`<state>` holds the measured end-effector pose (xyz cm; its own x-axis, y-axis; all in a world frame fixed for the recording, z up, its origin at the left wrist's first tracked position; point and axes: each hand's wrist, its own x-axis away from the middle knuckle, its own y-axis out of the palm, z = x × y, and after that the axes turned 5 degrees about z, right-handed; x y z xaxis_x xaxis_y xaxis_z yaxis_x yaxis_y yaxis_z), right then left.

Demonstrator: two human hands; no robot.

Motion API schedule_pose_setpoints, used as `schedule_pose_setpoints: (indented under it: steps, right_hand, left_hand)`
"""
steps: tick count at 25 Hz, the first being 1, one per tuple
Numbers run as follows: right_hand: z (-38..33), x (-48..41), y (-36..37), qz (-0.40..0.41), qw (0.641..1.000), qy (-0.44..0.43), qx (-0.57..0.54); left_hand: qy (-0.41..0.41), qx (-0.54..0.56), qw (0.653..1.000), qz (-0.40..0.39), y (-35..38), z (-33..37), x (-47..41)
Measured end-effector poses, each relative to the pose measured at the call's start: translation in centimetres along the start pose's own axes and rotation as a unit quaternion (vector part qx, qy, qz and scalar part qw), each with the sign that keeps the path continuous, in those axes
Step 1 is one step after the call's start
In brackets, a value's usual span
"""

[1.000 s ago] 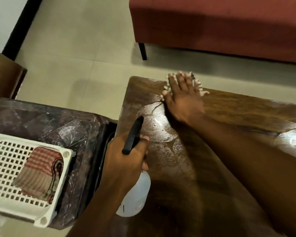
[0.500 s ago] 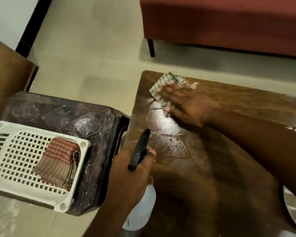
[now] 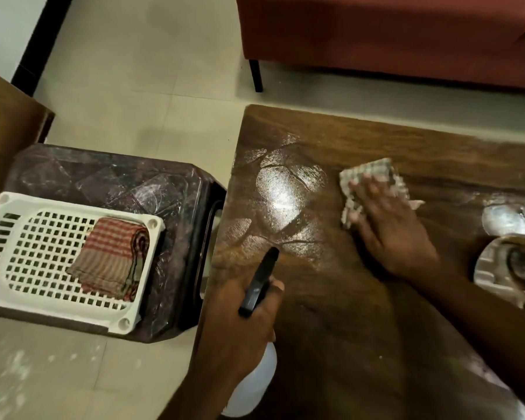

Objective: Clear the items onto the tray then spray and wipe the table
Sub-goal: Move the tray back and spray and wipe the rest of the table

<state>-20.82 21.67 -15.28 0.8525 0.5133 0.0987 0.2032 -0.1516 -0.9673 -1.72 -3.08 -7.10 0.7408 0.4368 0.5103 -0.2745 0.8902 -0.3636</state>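
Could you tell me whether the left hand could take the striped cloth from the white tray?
Probably not yet: the left hand grips the spray bottle. The striped cloth lies uncovered in the tray, so the path itself looks free.

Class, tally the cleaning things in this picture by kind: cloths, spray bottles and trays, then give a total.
Cloths: 2 (checked cloth under the right hand, striped cloth in the white tray)
Spray bottles: 1 (spray bottle in the left hand)
Trays: 1
Total: 4
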Motion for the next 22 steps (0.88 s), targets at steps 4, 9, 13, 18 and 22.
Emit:
schedule_pose_setpoints:
  steps: [4,9,13,18,22]
  right_hand:
    - [-10.4,-1.0,2.6,0.096,0.953,0.274,-0.085]
    - [-16.1,4.9,4.0,-0.097,0.948,-0.304,-0.003]
    - [-13.3,1.9,2.5,-0.184,0.849,-0.495,0.02]
    - [-16.7,-6.6,1.5,-0.123,0.975,-0.186,-0.001]
    - [-19.8,-3.2,2.4,-0.109,0.975,-0.193,-0.017]
  left_hand:
    - [0.006,-0.024,1.0,0.001,-0.8,-1.0,2.5]
    - [-0.014,0.008,1.0,-0.002,-2.6,-3.1,4.4]
    - [-0.028,0.047,0.998,0.019,-4.3,-5.0,5.7]
    - [-0.016,0.049,0.999,0.017,-5.2,-6.9,7.0]
    - [-0.017,0.019,1.0,0.015,-5.7,-8.4,7.8]
